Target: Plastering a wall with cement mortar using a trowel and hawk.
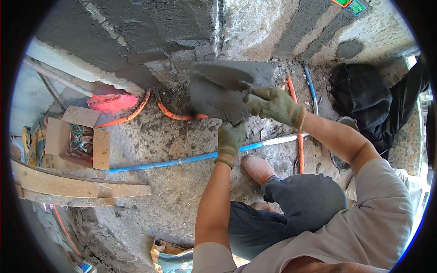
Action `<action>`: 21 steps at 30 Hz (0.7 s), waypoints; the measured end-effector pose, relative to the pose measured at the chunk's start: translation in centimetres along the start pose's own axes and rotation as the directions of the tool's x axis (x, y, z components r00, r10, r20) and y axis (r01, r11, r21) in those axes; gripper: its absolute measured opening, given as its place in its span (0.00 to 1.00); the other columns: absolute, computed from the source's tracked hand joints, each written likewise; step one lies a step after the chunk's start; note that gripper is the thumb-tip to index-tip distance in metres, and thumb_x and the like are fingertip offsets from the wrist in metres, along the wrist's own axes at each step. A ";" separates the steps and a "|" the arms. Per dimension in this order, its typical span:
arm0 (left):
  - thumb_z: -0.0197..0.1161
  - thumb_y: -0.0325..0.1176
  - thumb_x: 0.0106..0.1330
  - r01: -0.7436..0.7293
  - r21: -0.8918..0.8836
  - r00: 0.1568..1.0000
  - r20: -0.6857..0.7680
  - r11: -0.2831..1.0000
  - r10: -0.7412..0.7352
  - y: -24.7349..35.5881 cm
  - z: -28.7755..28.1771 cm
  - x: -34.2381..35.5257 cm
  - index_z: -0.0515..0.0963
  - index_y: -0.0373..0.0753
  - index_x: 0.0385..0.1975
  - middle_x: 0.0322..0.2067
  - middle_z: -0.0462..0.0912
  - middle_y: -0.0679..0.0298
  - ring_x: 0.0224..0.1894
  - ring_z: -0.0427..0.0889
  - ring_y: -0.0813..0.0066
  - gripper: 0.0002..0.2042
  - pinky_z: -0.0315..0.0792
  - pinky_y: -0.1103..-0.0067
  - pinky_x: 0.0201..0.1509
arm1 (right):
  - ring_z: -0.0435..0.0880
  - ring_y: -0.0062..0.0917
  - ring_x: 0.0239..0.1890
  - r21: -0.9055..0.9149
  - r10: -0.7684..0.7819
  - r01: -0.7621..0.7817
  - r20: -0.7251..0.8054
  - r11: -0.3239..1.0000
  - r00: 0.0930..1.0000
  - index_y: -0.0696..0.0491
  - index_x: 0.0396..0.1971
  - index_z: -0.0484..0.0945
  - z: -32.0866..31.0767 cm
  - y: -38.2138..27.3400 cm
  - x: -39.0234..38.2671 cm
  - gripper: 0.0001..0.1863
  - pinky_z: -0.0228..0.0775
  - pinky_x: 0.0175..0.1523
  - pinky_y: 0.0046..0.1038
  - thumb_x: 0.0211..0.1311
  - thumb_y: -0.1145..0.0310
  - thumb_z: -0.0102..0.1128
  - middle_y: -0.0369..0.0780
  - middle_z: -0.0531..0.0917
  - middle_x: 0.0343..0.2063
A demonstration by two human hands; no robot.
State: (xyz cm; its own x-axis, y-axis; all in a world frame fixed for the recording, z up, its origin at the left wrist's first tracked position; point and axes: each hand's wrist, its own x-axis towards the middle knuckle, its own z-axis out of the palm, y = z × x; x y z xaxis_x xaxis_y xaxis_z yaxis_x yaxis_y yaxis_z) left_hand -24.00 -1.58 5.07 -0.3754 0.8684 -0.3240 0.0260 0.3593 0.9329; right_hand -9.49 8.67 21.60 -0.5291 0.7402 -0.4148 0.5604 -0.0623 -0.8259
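Note:
Both my hands wear greenish work gloves. My left hand (231, 140) is closed at the near edge of a grey, mortar-coated board (259, 70), holding it up in front of the wall; its handle is hidden. Over that board my right hand (275, 105) is closed round a trowel (223, 76), whose handle the glove mostly covers. The trowel's grey blade lies against the board's surface, smeared with wet mortar, so its outline is hard to make out. Beyond them stands a wall (150, 22) with dark, fresh-looking grey mortar on it.
Blue pipe (195, 158) and orange conduit (300, 152) cross the rough floor. At left are an open cardboard box (101, 148) with tools, a red broom (113, 103) and wooden boards (86, 186). Black cloth (359, 91) lies at right near a bucket (339, 159).

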 end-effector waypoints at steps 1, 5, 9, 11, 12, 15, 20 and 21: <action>0.70 0.36 0.62 0.190 -0.208 0.980 0.093 0.960 -0.174 0.4 -0.6 0.6 0.85 0.33 0.26 0.19 0.83 0.61 0.18 0.80 0.68 0.11 0.74 0.71 0.25 | 0.88 0.38 0.31 -0.099 -0.054 0.046 -0.075 0.994 0.996 0.55 0.45 0.84 -0.2 -0.3 -0.5 0.23 0.79 0.39 0.35 0.72 0.48 0.57 0.48 0.87 0.29; 0.66 0.25 0.66 0.307 -0.159 0.949 0.125 0.938 -0.289 1.5 -3.1 0.9 0.83 0.37 0.43 0.28 0.84 0.66 0.21 0.79 0.77 0.08 0.71 0.81 0.19 | 0.86 0.36 0.26 -0.672 -0.330 0.203 -0.065 0.712 0.942 0.55 0.40 0.83 -4.3 -0.6 -1.1 0.21 0.80 0.38 0.37 0.72 0.50 0.56 0.47 0.84 0.22; 0.69 0.37 0.61 -0.461 0.371 0.866 -0.012 0.806 0.501 0.1 -3.1 -0.5 0.86 0.34 0.32 0.29 0.88 0.52 0.28 0.87 0.55 0.10 0.80 0.69 0.36 | 0.86 0.36 0.26 -0.891 -0.473 0.272 0.075 0.365 0.878 0.53 0.45 0.82 -6.7 0.3 -0.3 0.23 0.80 0.33 0.38 0.74 0.48 0.51 0.47 0.84 0.27; 0.69 0.38 0.60 -0.406 0.626 0.883 0.081 0.665 0.463 -1.4 -3.0 -0.5 0.86 0.35 0.32 0.34 0.88 0.51 0.36 0.87 0.54 0.11 0.80 0.70 0.44 | 0.85 0.36 0.24 -0.877 -0.629 0.317 0.022 0.360 0.777 0.51 0.48 0.81 -5.9 0.7 0.8 0.23 0.79 0.29 0.36 0.75 0.47 0.49 0.47 0.85 0.32; 0.68 0.37 0.62 -0.383 0.690 0.893 0.104 0.615 0.438 -2.2 -2.7 -0.6 0.86 0.36 0.30 0.33 0.89 0.55 0.32 0.87 0.59 0.09 0.80 0.70 0.39 | 0.84 0.33 0.24 -0.910 -0.577 0.254 0.019 0.329 0.817 0.51 0.51 0.80 -5.1 0.6 1.9 0.24 0.79 0.26 0.30 0.76 0.46 0.47 0.48 0.85 0.37; 0.68 0.34 0.63 -0.145 0.520 0.989 0.058 0.842 0.135 -3.5 -1.7 0.0 0.85 0.36 0.29 0.28 0.88 0.59 0.22 0.85 0.66 0.08 0.79 0.71 0.31 | 0.76 0.23 0.20 -0.894 -0.547 0.215 -0.040 0.394 0.836 0.52 0.52 0.80 -2.5 -0.2 5.8 0.24 0.74 0.24 0.28 0.77 0.48 0.47 0.44 0.82 0.29; 0.69 0.33 0.62 0.461 -0.235 0.886 0.165 0.856 -0.432 -2.2 -2.6 0.9 0.83 0.37 0.31 0.21 0.82 0.63 0.15 0.78 0.73 0.06 0.73 0.75 0.20 | 0.70 0.16 0.21 -0.543 -0.010 0.004 -0.008 0.840 1.000 0.54 0.48 0.84 -4.8 -4.0 12.4 0.22 0.67 0.27 0.28 0.77 0.51 0.51 0.37 0.74 0.19; 0.69 0.33 0.62 0.448 -0.256 0.894 0.150 0.857 -0.423 -1.7 -2.9 1.0 0.83 0.38 0.31 0.20 0.81 0.63 0.15 0.78 0.73 0.06 0.72 0.76 0.19 | 0.76 0.19 0.22 -0.586 -0.050 0.030 -0.018 0.810 0.999 0.54 0.45 0.85 -5.6 -5.0 12.9 0.20 0.73 0.31 0.28 0.77 0.53 0.52 0.40 0.80 0.21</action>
State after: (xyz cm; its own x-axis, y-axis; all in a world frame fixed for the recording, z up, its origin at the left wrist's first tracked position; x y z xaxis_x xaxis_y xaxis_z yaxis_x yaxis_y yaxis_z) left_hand -27.14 -2.28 3.61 -0.2078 0.6756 -0.7074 -0.3827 0.6094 0.6944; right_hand -15.56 22.26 22.57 -0.5446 0.7546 -0.3661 0.8116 0.3640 -0.4570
